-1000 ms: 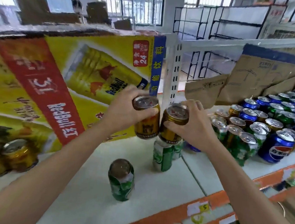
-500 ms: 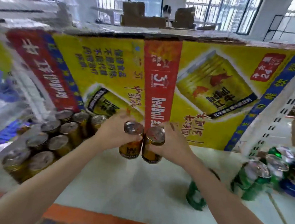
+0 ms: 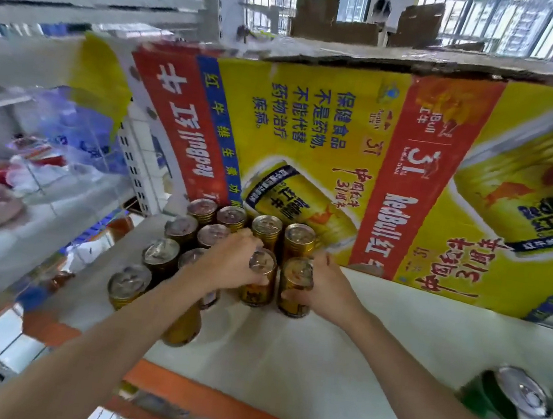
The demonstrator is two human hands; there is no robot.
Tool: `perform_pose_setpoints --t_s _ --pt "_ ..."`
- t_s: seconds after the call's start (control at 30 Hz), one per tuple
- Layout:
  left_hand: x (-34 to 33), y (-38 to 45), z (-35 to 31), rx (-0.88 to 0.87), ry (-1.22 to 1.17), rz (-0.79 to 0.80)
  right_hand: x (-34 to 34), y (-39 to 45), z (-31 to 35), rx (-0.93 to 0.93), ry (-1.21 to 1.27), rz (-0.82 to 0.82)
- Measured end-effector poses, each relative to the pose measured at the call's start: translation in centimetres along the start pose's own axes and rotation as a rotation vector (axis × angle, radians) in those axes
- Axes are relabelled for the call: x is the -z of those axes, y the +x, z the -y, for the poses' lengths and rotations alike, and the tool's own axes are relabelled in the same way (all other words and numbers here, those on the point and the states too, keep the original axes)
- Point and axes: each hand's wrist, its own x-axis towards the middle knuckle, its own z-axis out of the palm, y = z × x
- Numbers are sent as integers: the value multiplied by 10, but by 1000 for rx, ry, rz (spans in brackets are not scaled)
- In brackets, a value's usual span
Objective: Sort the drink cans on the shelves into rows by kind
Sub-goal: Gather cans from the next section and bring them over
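Observation:
My left hand [image 3: 231,262] grips a gold can [image 3: 258,281] and my right hand [image 3: 328,289] grips a second gold can [image 3: 295,292]. Both cans stand upright on the white shelf [image 3: 336,364], side by side, at the right end of a block of several gold cans [image 3: 179,232]. Two more gold cans [image 3: 282,237] stand just behind the held pair. A green can [image 3: 511,405] stands at the right edge of the view.
A large yellow and red cardboard carton [image 3: 393,174] stands close behind the cans. The shelf's orange front edge [image 3: 228,407] runs below my arms. To the left, another shelf bay holds plastic-wrapped goods [image 3: 32,161].
Both hands carried the two gold cans leftward and lowered them onto the shelf beside the gold block. The view swung left, and the mixed blue and green cans passed out of sight.

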Motion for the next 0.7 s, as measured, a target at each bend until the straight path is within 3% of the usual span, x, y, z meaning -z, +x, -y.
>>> perform_pose_setpoints --t_s 0.7 --pt "0 19 26 34 36 -32 -23 29 29 -83 -18 -141"
